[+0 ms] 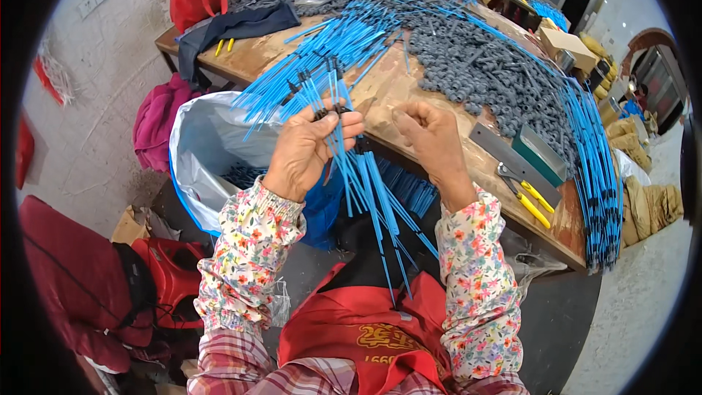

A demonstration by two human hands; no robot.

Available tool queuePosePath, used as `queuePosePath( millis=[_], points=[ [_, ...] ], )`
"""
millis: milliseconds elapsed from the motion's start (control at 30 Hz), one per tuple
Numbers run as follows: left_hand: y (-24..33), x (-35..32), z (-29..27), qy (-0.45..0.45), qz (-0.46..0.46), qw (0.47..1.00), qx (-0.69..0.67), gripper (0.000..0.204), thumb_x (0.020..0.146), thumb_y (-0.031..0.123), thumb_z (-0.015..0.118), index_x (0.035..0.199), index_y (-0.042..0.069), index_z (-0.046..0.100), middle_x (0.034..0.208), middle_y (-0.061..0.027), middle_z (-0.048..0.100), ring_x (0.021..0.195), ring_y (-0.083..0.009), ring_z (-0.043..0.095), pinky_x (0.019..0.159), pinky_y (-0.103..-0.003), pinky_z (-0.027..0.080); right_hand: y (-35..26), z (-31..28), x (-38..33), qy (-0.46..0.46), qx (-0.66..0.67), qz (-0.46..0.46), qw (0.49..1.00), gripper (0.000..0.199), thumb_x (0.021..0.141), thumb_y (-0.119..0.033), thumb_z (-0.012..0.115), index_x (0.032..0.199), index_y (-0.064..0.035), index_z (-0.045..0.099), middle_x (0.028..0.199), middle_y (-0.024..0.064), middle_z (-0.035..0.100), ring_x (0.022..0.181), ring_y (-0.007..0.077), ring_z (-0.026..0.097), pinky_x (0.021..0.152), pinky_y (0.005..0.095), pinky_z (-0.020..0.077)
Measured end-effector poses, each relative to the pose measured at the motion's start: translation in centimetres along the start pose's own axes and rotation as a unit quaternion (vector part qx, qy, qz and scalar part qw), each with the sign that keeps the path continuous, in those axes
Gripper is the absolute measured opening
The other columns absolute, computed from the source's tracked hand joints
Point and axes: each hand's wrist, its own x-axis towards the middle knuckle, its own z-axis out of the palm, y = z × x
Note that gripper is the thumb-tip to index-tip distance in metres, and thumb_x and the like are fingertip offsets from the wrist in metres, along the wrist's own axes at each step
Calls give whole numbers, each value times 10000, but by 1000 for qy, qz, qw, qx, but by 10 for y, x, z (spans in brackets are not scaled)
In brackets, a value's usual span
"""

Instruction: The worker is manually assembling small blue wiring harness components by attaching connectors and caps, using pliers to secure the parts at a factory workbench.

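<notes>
My left hand (301, 143) is closed round a few thin blue tubes with black fittings (338, 143), which slant down from its fingers. More blue tubes (380, 190) hang over the table's near edge below that hand, their tips reaching toward my lap. My right hand (431, 135) is held up to the right of them, apart from the left. Its fingers are curled in with the thumb against them; whatever is in the pinch, if anything, is too small to make out. Beyond my left hand a loose pile of blue tubes (333, 40) lies on the wooden table (391, 106).
Dark grey ribbed plastic pieces (468, 51) are heaped across the table. Yellow-handled pliers (530, 194) lie by a green tray (540, 152) at right. Bundled blue tubes (596, 175) drape over the right edge. A lined blue bin (208, 150) stands left, near a red stool (172, 278).
</notes>
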Motion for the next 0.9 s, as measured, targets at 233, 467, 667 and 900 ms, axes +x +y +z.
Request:
queuePosePath(
  millis=[233, 467, 667, 900],
  points=[
    [3, 3, -5, 18, -9, 1000, -9, 185, 914, 35, 509, 1093, -9, 530, 984, -193, 651, 857, -260, 676, 730, -330, 574, -10, 32, -8, -72, 45, 38, 996, 198, 792, -155, 686, 790, 33, 622, 642, 52, 624, 529, 93, 544, 507, 261, 438],
    [-3, 8, -21, 31, 9, 999, -1, 185, 909, 22, 508, 1088, -19, 524, 946, -194, 653, 822, -257, 678, 702, -319, 580, -12, 54, -14, -38, -150, -18, 988, 200, 765, -154, 718, 734, -8, 584, 624, 94, 624, 519, 164, 583, 479, 292, 428],
    [-4, 4, -26, 26, 12, 999, -41, 190, 913, 70, 533, 1086, -8, 531, 920, -177, 658, 812, -241, 674, 690, -324, 567, -6, 53, -6, -59, -75, 11, 995, 230, 754, -172, 732, 714, -10, 573, 588, 88, 607, 517, 166, 584, 482, 306, 427],
    [-2, 4, -48, 39, -4, 998, -41, 203, 913, 115, 555, 1084, 6, 544, 890, -148, 658, 771, -213, 662, 680, -315, 540, 14, 46, 28, -125, -29, 56, 990, 193, 800, -152, 684, 720, -4, 591, 606, -3, 559, 531, 43, 497, 468, 196, 384]
  ],
)
